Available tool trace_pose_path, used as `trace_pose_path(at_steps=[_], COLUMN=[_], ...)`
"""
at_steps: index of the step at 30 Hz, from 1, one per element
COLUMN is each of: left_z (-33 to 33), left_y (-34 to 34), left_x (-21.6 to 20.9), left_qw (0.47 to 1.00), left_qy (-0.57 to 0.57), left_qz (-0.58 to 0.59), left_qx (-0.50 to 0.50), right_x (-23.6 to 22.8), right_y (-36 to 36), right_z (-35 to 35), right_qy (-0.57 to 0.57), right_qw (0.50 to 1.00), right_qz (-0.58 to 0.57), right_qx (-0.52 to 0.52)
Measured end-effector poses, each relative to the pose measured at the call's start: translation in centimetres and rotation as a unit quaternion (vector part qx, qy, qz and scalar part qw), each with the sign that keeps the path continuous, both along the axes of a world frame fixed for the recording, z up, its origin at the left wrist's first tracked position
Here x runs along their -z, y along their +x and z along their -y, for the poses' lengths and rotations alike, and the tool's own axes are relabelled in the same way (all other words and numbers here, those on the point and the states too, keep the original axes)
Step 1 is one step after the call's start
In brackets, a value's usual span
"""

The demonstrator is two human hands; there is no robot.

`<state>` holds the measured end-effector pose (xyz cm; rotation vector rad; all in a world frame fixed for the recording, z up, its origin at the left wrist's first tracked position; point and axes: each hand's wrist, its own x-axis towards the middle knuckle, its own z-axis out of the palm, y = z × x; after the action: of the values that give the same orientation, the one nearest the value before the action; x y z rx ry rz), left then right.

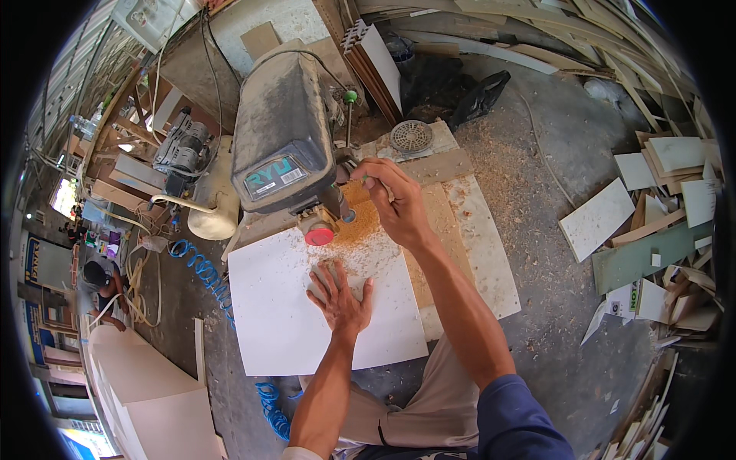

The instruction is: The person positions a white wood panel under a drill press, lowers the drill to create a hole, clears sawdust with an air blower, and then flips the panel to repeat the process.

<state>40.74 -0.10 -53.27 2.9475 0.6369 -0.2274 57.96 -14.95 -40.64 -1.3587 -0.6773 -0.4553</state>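
Observation:
A dusty dark-grey drill press stands before me, with a red button at its lower front. My right hand is closed round a feed lever on the machine's right side; the fingers hide most of the lever's end. Another lever with a green knob points away at the far side. Under the drill head lies a white board. Flat on its surface rests my left hand, fingers spread, just nearer than the red button. Tan sawdust is heaped round the drilling spot, where the bit's tip is hard to make out.
Wooden panels extend under the board to the right. A round grate sits behind. Blue coiled hose hangs at left, near a beige tank. Board offcuts pile up at right. Another person crouches far left.

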Motion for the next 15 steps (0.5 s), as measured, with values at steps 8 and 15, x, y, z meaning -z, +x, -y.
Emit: trace_pose_path(at_steps=[8,15], left_z=[-0.01,0.11], left_y=[0.00,0.11], left_x=[-0.08,-0.45], left_qw=[1.000,1.000], left_qy=[-0.003,-0.011], left_qz=[-0.003,-0.015], left_qx=[-0.001,-0.003], right_x=[0.10,0.25], right_y=[-0.15,-0.22], right_z=[0.07,0.10], right_qy=[-0.002,-0.006], right_qw=[1.000,1.000], right_qz=[-0.013,-0.020], right_qx=[-0.005,-0.005])
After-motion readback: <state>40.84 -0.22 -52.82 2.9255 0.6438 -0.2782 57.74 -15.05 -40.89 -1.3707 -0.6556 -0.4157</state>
